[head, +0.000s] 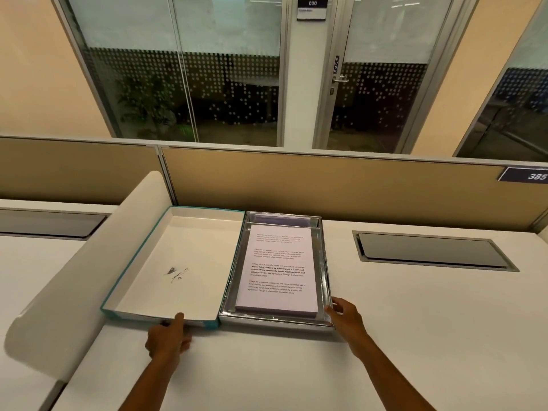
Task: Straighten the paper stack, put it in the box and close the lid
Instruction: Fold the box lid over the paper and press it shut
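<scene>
A squared stack of printed paper [278, 271] lies flat inside the silver-lined box [324, 262] in the middle of the desk. The lid [178, 262], teal outside and white inside, lies open and flat to the box's left, joined along the shared edge. My left hand [167, 339] pinches the lid's near rim, thumb on top. My right hand [347, 317] rests on the box's near right corner, fingers spread against the wall.
A large curled white sheet [77, 280] rises along the left of the lid. A recessed cable hatch [433, 250] sits in the desk at the right. A tan partition [326, 185] runs behind the box, with glass walls and a door beyond.
</scene>
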A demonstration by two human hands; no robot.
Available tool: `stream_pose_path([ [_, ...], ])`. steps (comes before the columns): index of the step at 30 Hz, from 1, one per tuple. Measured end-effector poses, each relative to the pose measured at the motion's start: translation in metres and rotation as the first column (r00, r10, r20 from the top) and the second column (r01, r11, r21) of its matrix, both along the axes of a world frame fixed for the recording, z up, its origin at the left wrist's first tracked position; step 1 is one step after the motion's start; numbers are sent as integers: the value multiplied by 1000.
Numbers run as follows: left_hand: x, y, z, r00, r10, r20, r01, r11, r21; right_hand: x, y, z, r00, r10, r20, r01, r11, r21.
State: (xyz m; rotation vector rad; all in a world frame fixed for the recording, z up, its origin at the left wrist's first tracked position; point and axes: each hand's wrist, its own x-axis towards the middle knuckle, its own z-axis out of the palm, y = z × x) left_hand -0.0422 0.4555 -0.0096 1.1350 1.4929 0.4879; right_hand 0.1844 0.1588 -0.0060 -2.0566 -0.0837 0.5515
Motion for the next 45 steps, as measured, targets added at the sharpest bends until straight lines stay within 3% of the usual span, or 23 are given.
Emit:
stream_pose_path([
  [6, -3, 12, 12, 973, 78, 218, -26, 972, -232, -2, 1, -1, 1000, 8, 4, -8, 1000, -3],
  [12, -13, 14, 20, 802, 188, 567, 117, 881, -457, -1, 0, 0, 1000, 21, -8, -21, 1000, 2],
  [16, -8, 18, 24, 691, 132, 711, 189, 916, -354, -2, 0, 3, 1000, 21, -13, -21, 1000, 12],
  [19, -6, 20, 27, 685, 13, 728, 148, 977, -156, -2, -1, 4, 999, 28, -22, -27, 999, 20],
  [24, -1, 10, 30, 812, -198, 549, 116, 977, 181, -2, -1, 4, 999, 23, -39, -22, 1000, 20],
  [31, 26, -37, 40, 890, -437, 131, 320, 801, 506, -4, -3, 4, 999, 7, -34, -6, 999, 54],
  [35, 38, -58, 38, 837, -544, -61, 433, 589, 683, -5, -3, 5, 999, 4, -40, -1, 997, 74],
  [40, 46, -68, 26, 670, -602, -434, 626, 144, 766, -3, 1, 9, 993, -35, -109, 43, 997, 71],
  [42, 52, -74, 24, 621, -573, -535, 669, 33, 742, -4, 4, 15, 979, -77, -190, 98, 990, 106],
  [45, 61, -82, 24, 609, -509, -609, 680, -60, 731, -2, 6, 21, 955, -99, -280, 164, 962, 219],
])
